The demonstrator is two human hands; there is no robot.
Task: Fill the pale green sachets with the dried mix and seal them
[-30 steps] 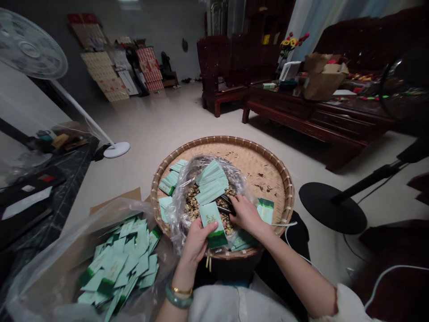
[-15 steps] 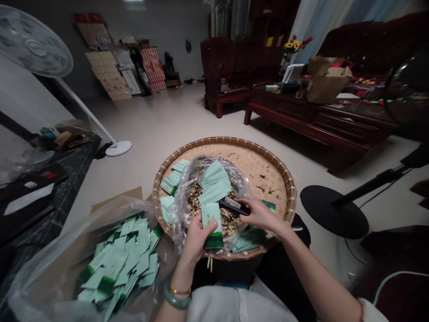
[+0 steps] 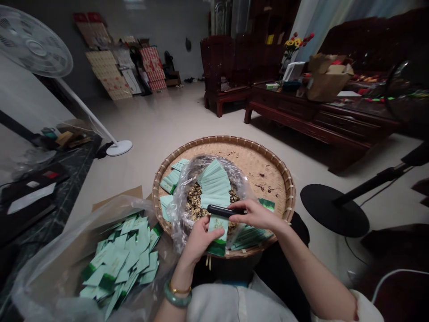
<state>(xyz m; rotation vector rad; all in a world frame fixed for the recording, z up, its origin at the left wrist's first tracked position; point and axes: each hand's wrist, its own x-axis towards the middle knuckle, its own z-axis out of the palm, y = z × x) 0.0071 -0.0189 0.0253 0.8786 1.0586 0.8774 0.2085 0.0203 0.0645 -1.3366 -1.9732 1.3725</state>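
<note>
My left hand [image 3: 204, 239] pinches the lower part of a small pale-green packet [image 3: 218, 226] with a dark-green base. Across the packet's top edge lies a long black stapler [image 3: 225, 210], gripped by my right hand [image 3: 250, 213]. Just beyond them a fanned stack of pale-green packets [image 3: 214, 179] rests on a clear plastic bag [image 3: 182, 201]. Inside that bag are dry, dark and light chopped pieces [image 3: 194, 201]. The bag sits in a round woven bamboo tray [image 3: 291, 188], with more packets [image 3: 251, 237] near my right wrist.
On the left, a large clear bag [image 3: 50, 264] holds a heap of green packets [image 3: 124, 255]. A white standing fan [image 3: 119, 147] is at the left, and a black stand base [image 3: 330, 209] is at the right. Beyond the tray stands a dark wooden table [image 3: 301, 107].
My right hand has brought the stapler left and turned it level across the packet's top edge. My left hand has shifted slightly right and down with the packet.
</note>
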